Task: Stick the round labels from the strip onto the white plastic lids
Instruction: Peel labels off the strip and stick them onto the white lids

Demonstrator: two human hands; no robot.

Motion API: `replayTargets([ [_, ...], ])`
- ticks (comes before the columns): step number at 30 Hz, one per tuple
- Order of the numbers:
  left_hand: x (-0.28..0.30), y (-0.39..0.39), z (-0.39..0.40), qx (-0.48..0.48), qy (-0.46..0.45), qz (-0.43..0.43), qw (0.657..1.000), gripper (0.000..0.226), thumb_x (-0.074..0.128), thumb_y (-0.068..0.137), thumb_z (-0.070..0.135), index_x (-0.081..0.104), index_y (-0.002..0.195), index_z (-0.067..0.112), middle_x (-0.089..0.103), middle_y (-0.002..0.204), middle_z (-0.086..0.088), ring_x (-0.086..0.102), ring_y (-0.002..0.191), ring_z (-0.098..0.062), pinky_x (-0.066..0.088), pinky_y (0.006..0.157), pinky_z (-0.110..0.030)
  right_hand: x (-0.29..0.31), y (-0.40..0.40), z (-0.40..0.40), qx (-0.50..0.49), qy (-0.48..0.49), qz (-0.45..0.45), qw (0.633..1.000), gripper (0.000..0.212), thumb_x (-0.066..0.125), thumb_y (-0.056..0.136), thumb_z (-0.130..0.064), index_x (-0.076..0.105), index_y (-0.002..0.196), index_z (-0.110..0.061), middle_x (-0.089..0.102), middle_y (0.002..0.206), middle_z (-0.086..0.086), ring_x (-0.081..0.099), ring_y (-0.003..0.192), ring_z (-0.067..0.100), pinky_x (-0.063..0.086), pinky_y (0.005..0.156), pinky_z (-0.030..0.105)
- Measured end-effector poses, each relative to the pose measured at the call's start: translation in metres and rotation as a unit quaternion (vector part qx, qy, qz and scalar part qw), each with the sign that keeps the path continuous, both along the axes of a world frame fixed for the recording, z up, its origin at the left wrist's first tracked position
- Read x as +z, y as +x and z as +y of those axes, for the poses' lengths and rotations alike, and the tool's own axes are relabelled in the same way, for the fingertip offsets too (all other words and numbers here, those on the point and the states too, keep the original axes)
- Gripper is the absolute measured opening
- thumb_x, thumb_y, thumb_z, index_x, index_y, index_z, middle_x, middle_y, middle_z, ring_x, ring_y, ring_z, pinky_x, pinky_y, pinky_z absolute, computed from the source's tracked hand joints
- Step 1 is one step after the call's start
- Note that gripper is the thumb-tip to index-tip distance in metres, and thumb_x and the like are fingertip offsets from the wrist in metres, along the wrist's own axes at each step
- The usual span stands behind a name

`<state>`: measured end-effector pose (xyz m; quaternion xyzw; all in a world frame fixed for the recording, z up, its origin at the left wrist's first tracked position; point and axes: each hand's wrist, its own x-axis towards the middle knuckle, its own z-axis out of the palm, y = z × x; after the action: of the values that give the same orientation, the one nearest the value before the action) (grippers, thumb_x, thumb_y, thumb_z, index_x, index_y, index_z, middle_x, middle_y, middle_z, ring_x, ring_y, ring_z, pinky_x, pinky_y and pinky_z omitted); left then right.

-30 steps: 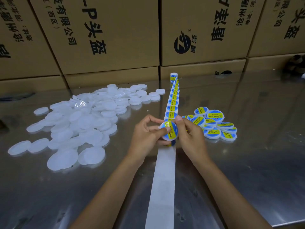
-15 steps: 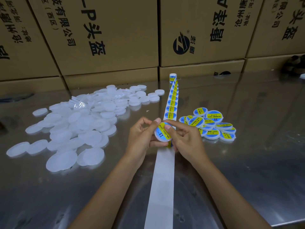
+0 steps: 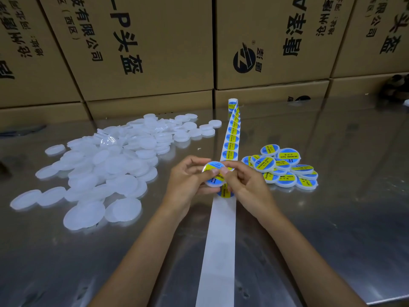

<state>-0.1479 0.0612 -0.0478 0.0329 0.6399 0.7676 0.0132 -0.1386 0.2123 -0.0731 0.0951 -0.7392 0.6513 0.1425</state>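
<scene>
My left hand [image 3: 188, 180] holds a white plastic lid [image 3: 214, 182] that carries a blue and yellow round label. My right hand [image 3: 245, 185] meets it from the right, thumb pressing on the label's face. Both hands hover over the label strip [image 3: 231, 140], which runs from the far roll toward me. The strip's near part is bare white backing [image 3: 219, 251]. A loose pile of plain white lids [image 3: 106, 169] lies to the left. A smaller heap of labelled lids [image 3: 285, 167] sits to the right.
The work goes on atop a shiny metal table [image 3: 332, 218]. Stacked cardboard boxes [image 3: 155, 52] wall off the far edge. The strip's small roll [image 3: 232, 104] stands upright near the boxes. A dark object [image 3: 394, 85] sits at the far right.
The lid has tilted and shifted slightly left between my hands. My right thumb has slid across the label, and my fingers have closed in around the lid.
</scene>
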Motion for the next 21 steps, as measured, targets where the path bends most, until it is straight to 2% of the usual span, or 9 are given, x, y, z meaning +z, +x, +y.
replayTargets([
  [2,0.0,0.0,0.0,0.028,-0.001,0.003,1.0,0.019,0.079,0.082,0.003,0.067,0.096,0.006,0.078,0.088,-0.011,0.076,0.076,-0.024,0.058,0.055,-0.028,0.001,0.002,-0.003,0.013,-0.002,-0.004,1.0,0.025,0.076,0.085,-0.02,0.069,0.109,-0.021,0.046,0.063,0.002,0.041,0.062,0.017,0.038,0.06,0.027],
  [5,-0.001,0.002,0.002,0.058,-0.003,0.014,0.998,0.017,0.082,0.08,0.009,0.068,0.091,0.006,0.078,0.084,-0.01,0.075,0.069,-0.023,0.053,0.047,-0.024,0.002,0.004,-0.005,0.004,-0.004,0.015,1.0,0.037,0.082,0.077,-0.011,0.067,0.106,-0.029,0.043,0.059,0.01,0.037,0.056,0.016,0.034,0.055,0.022],
  [8,-0.001,0.002,0.004,0.067,-0.002,0.022,0.998,0.018,0.083,0.08,0.016,0.069,0.087,0.006,0.077,0.084,-0.009,0.074,0.069,-0.024,0.052,0.045,-0.023,0.002,0.003,-0.003,-0.018,-0.016,0.025,0.999,0.03,0.079,0.082,-0.01,0.07,0.109,-0.019,0.041,0.052,0.004,0.036,0.049,0.01,0.036,0.053,0.017],
  [10,-0.001,0.001,0.005,0.063,0.003,0.019,0.998,0.018,0.082,0.081,0.018,0.069,0.085,0.006,0.077,0.085,-0.011,0.074,0.068,-0.023,0.052,0.045,-0.023,0.001,0.002,-0.002,-0.026,-0.011,0.028,0.999,0.027,0.075,0.086,-0.011,0.071,0.112,-0.014,0.042,0.051,0.003,0.04,0.052,0.014,0.039,0.056,0.023],
  [14,-0.002,0.001,0.005,0.009,-0.001,0.01,1.0,0.013,0.076,0.087,0.012,0.069,0.097,0.009,0.077,0.093,-0.011,0.074,0.076,-0.023,0.057,0.053,-0.025,-0.002,0.0,0.0,-0.052,-0.011,0.026,0.998,0.023,0.069,0.091,-0.012,0.072,0.112,-0.021,0.043,0.057,0.012,0.042,0.057,0.021,0.042,0.058,0.034],
  [16,-0.003,0.002,0.006,-0.053,-0.007,0.012,0.998,0.025,0.072,0.089,0.007,0.07,0.112,0.016,0.077,0.101,-0.009,0.075,0.085,-0.023,0.061,0.063,-0.028,-0.002,-0.001,0.003,-0.072,-0.024,0.024,0.997,0.02,0.064,0.095,-0.013,0.073,0.11,-0.022,0.054,0.055,0.011,0.046,0.052,0.015,0.043,0.054,0.026],
  [18,-0.004,0.003,0.009,-0.105,-0.015,0.014,0.994,0.041,0.07,0.09,0.003,0.066,0.125,0.022,0.076,0.108,-0.008,0.075,0.094,-0.024,0.062,0.07,-0.032,-0.003,-0.002,0.006,-0.087,-0.038,0.023,0.995,0.023,0.058,0.097,-0.009,0.073,0.102,-0.027,0.059,0.049,-0.007,0.049,0.043,0.005,0.042,0.049,0.016],
  [21,-0.005,0.003,0.011,-0.083,-0.011,0.022,0.996,0.043,0.072,0.087,0.0,0.068,0.122,0.023,0.077,0.104,-0.008,0.075,0.093,-0.026,0.062,0.068,-0.031,-0.002,-0.001,0.006,-0.081,-0.034,0.017,0.996,0.03,0.054,0.099,-0.008,0.069,0.1,-0.034,0.057,0.049,-0.009,0.05,0.044,0.004,0.043,0.051,0.015],
])
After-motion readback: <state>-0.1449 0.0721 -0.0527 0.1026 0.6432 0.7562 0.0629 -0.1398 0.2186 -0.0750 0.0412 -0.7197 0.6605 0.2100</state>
